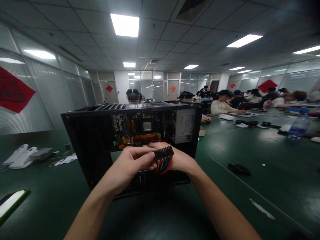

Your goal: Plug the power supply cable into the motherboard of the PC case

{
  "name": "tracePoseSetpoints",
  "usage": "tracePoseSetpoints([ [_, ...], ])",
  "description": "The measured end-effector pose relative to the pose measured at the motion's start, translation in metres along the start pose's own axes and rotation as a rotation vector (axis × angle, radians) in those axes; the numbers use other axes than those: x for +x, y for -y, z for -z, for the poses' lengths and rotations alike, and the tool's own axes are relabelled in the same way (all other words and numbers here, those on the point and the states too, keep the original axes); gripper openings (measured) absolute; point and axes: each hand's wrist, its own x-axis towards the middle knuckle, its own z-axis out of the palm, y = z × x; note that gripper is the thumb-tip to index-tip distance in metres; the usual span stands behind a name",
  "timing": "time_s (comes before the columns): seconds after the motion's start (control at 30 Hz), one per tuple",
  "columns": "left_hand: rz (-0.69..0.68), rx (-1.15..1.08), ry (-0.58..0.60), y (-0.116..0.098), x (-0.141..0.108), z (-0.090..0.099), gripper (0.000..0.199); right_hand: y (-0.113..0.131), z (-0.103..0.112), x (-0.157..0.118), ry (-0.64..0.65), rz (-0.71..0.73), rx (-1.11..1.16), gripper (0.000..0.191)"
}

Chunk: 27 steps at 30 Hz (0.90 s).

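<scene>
An open black computer case (87, 143) stands on the green table, its inside facing me. Inside it show a motherboard (130, 125) and, at the upper right, a silver power supply (184, 126). In front of the case, my left hand (135, 161) pinches a wide black connector (163, 153) between thumb and fingers. Coloured wires (163, 165) bend below the connector. Just behind it is my right hand (177, 158), touching the wires, its fingertips largely hidden by the connector and my left hand.
White plastic bags (21, 156) and a grey box (42, 153) lie at the left. On the right are a black item (239, 169), a paper strip (261, 209) and a plastic bottle (298, 126). Several people sit at tables beyond.
</scene>
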Motion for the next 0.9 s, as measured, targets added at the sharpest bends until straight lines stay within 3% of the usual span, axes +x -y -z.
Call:
tracePoseSetpoints([
  [0.1, 0.009, 0.058, 0.051, -0.001, 0.002, -0.006, 0.026, 0.003, 0.0, -0.003, 0.034, -0.027, -0.077, 0.028],
  [0.2, 0.015, 0.065, 0.011, 0.004, 0.006, -0.009, 0.023, 0.005, -0.002, -0.004, 0.039, -0.047, -0.073, 0.028],
  [0.33, 0.014, 0.001, -0.15, 0.018, 0.013, -0.003, 0.026, 0.005, 0.003, -0.004, 0.041, -0.106, 0.011, 0.013],
  [0.43, -0.006, -0.16, -0.337, 0.022, 0.019, 0.008, 0.028, 0.01, 0.012, -0.008, -0.131, -0.179, 0.004, 0.022],
  [0.5, -0.022, -0.263, -0.452, 0.02, 0.022, 0.013, 0.025, 0.016, 0.017, -0.011, -0.268, -0.137, 0.066, 0.032],
  [0.6, -0.037, -0.32, -0.523, 0.016, 0.024, 0.014, 0.021, 0.026, 0.018, -0.014, -0.363, 0.018, 0.211, 0.046],
  [0.73, -0.122, -0.247, -0.549, 0.019, 0.023, 0.005, 0.036, 0.03, 0.015, -0.011, -0.429, 0.171, 0.186, 0.035],
  [0.9, -0.155, -0.178, -0.539, 0.027, 0.023, -0.001, 0.043, 0.018, 0.014, -0.001, -0.444, 0.203, 0.293, 0.03],
])
